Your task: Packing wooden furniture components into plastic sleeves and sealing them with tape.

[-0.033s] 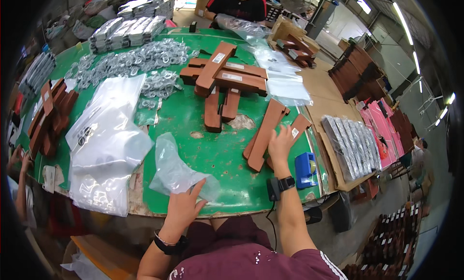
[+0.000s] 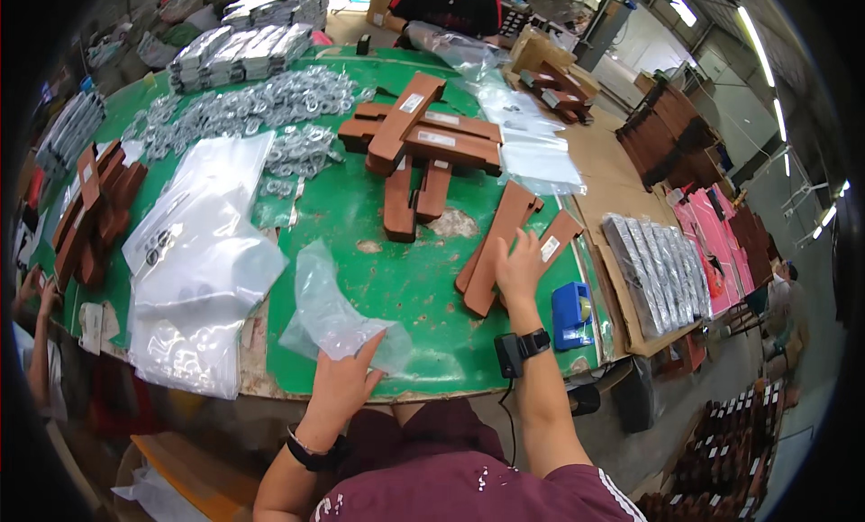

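On the near edge of the green table, a crumpled clear plastic bag (image 2: 326, 301) lies under my left hand (image 2: 342, 382). That hand's thumb and forefinger are spread, touching the bag; its other fingers are partly hidden. To the right, my right hand (image 2: 518, 274) is open, its fingers spread over a pair of reddish-brown slotted bars. The left bar (image 2: 496, 252) lies beside my fingers, and the right bar (image 2: 560, 236), which has a white label, is partly behind them. Whether my fingertips touch the bars I cannot tell.
A crossed stack of brown bars (image 2: 423, 139) stands mid-table. Flat clear bags (image 2: 203, 252) and a heap of small grey parts (image 2: 243, 103) lie left. A blue tape dispenser (image 2: 569, 315) stands by my right wrist. Another person (image 2: 446, 9) is across the table.
The whole view has shifted very slightly. My right-hand fingers sit a little farther left against the bars; my left hand barely differs.
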The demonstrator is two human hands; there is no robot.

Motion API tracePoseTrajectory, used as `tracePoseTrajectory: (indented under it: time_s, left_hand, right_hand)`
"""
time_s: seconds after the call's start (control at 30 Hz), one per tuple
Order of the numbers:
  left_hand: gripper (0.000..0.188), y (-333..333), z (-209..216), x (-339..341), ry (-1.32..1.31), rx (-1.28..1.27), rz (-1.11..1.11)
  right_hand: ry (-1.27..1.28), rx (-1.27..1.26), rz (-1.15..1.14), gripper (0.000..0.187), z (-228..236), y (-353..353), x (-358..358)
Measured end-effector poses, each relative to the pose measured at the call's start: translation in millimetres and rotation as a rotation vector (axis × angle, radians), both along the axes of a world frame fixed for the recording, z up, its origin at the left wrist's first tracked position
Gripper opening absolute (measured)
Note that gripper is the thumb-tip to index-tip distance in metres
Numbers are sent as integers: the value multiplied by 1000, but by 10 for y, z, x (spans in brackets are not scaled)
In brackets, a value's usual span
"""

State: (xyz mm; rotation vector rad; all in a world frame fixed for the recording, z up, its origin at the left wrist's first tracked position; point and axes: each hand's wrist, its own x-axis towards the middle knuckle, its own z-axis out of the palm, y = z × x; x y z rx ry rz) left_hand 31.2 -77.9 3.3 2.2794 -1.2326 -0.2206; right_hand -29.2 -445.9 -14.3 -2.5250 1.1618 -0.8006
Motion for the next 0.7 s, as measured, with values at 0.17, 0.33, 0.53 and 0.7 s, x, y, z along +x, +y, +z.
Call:
tracePoseTrajectory:
  time_s: [0.17, 0.33, 0.53, 0.7]
  left_hand:
    - [57, -151, 182, 22, -222, -75, -8]
    - [44, -162, 148, 71, -245, -114, -114]
    - [55, -172, 98, 60, -134, 62, -251]
    - [64, -265, 84, 29, -159, -66, -247]
  right_hand:
    - [90, 53, 45, 76, -12, -2, 122]
    - [-447, 559, -13, 72, -20, -122, 55]
    - [-884, 656, 178, 60, 610, 683, -343]
    - [-640, 414, 890, 69, 1078, 1403, -585]
